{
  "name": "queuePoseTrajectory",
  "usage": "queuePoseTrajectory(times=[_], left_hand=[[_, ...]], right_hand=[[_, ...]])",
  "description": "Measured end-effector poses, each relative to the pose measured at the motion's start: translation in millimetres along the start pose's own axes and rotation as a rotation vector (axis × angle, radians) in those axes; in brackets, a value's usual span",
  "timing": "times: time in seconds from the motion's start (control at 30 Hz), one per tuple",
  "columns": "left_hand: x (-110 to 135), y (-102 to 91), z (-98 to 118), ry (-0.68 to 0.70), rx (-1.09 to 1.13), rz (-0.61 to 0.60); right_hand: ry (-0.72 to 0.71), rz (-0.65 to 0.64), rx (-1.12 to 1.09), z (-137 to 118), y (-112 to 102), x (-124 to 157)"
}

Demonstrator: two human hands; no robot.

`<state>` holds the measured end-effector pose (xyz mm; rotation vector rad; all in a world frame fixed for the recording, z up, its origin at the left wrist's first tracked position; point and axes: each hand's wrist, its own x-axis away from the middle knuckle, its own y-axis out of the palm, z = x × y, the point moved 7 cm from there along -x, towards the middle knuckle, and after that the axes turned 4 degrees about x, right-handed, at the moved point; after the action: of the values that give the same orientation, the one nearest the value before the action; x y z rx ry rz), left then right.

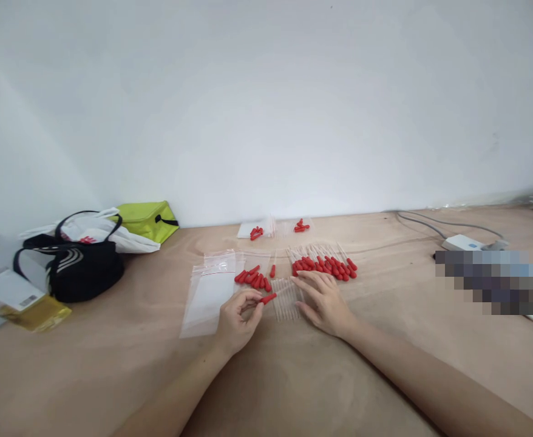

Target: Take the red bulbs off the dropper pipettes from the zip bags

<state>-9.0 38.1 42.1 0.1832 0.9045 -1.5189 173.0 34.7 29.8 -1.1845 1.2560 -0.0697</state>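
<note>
My left hand [240,318] is closed, pinching a red rubber dropper bulb [269,298] between thumb and fingers. A thin clear tube seems to run from the bulb toward my right hand. My right hand [323,303] has its fingers apart over the right side of a row of clear glass tubes [285,306]; whether it touches a tube I cannot tell. Behind my left hand lies a pile of loose red bulbs [252,278]. One dropper with a red bulb [272,271] lies by itself. Beyond my right hand is a heap of red-bulbed droppers [325,267].
Clear zip bags [207,297] lie left of my left hand. Farther back are a bag with red bulbs [302,226] and more bulbs [256,232]. A black bag [87,270], a lime-green bag [150,220] and a yellow packet [36,309] stand left; a power strip [462,243] is right.
</note>
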Motion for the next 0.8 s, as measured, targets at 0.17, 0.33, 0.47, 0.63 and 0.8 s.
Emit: queuePoseTrajectory(times=[0.17,0.33,0.47,0.63,0.8], left_hand=[[4,7.8,6,0.045,0.034,-0.096],[-2,18.8,12,0.107,-0.048,-0.187],[-10,34.2,16,0.281,-0.231,-0.262],[-13,43.9,17,0.363,-0.266,-0.276],[-9,44.8,19,0.369,-0.287,-0.313]], right_hand=[[-0.109,-0.002,0.033,-7,1,-2],[-0.136,0.025,-0.008,-8,2,0],[-0.103,0.006,0.016,-8,3,0],[-0.113,-0.016,0.029,-9,4,1],[-0.133,-0.031,0.013,-12,2,2]])
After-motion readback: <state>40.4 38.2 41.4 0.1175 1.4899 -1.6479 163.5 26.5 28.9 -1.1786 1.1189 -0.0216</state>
